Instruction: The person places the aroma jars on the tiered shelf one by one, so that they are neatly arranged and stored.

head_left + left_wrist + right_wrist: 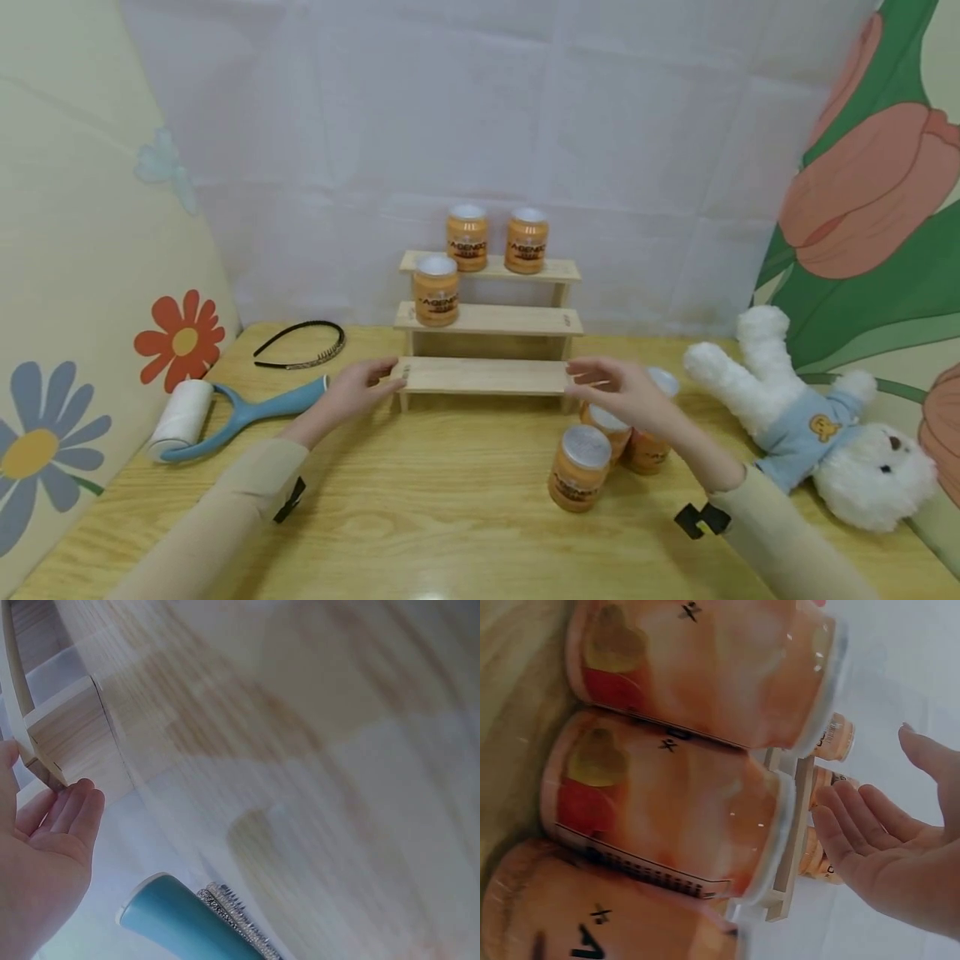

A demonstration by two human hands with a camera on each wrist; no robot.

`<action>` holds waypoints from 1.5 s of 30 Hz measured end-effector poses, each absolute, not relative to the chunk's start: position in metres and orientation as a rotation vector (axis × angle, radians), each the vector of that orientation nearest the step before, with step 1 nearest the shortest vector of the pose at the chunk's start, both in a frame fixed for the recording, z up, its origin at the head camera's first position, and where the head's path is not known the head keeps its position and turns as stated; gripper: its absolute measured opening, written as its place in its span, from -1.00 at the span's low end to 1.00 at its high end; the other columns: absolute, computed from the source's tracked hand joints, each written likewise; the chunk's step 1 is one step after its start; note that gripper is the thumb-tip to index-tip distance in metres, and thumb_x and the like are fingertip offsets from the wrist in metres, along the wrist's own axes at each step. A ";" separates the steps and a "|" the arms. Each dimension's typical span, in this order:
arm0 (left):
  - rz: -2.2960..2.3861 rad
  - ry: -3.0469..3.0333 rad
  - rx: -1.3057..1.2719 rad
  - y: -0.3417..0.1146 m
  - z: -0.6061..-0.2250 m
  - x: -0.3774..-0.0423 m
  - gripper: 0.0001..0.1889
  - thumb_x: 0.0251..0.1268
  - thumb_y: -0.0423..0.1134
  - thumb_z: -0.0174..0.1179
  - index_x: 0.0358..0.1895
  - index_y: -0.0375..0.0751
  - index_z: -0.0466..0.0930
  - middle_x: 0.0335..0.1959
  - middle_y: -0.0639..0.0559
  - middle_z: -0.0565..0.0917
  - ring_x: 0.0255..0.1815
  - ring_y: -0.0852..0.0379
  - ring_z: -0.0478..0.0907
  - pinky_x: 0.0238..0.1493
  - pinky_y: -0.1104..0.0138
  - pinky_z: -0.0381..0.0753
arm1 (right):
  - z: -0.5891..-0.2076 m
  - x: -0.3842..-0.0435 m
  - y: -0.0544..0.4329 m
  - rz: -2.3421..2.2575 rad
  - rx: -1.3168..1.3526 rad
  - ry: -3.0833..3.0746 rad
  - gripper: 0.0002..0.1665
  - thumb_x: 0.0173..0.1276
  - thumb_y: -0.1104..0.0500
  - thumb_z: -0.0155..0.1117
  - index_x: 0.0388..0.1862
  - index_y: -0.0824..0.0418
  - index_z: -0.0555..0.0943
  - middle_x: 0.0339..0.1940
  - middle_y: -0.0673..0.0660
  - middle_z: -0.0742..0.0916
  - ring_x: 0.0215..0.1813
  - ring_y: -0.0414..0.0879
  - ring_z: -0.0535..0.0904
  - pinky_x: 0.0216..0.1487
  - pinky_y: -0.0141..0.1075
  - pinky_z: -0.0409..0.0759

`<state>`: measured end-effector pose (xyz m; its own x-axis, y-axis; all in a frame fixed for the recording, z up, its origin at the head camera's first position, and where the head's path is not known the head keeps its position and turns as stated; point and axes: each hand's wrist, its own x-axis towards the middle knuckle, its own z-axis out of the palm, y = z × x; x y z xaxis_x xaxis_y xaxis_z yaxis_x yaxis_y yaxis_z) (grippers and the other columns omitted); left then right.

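Observation:
A three-step wooden display stand [487, 375] stands on the table. My left hand [362, 385] is at the left end of its lowest step, holding the board's end [46, 774] between thumb and fingers. At the right end of that step is my right hand [626, 390], its fingertips close to the board and its thumb spread apart from the fingers [855, 817]. Two orange jars [467, 240] with pale lids sit on the top step, and another jar [437, 292] on the left of the middle step. Several more jars [579, 471] are grouped beneath my right forearm.
On the left lie a blue-handled lint roller [247, 412] and a black headband [318, 354]. A white plush toy [810, 425] in a blue shirt lies at the right. Behind the stand hangs a white cloth [450, 125], with flower-printed panels at both sides.

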<state>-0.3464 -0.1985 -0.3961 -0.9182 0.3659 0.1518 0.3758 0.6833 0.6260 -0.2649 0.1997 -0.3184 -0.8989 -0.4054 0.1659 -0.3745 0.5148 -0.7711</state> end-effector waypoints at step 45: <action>-1.036 -2.845 -0.633 -0.198 -0.397 -0.349 -0.34 0.37 0.02 0.08 0.34 -0.43 0.25 0.26 -0.38 0.39 0.19 -0.30 0.44 0.18 -0.03 0.51 | -0.359 -0.220 0.189 -1.114 -0.791 2.840 -0.16 0.16 -0.08 0.38 0.31 0.31 0.36 0.25 0.25 0.53 0.21 0.11 0.51 0.17 -0.06 0.56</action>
<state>-0.3487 -0.1984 -0.3974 -0.9152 0.3600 0.1812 0.3922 0.6922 0.6058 -0.2202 0.1890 -0.3588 -0.8739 -0.4489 0.1864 -0.4558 0.6239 -0.6348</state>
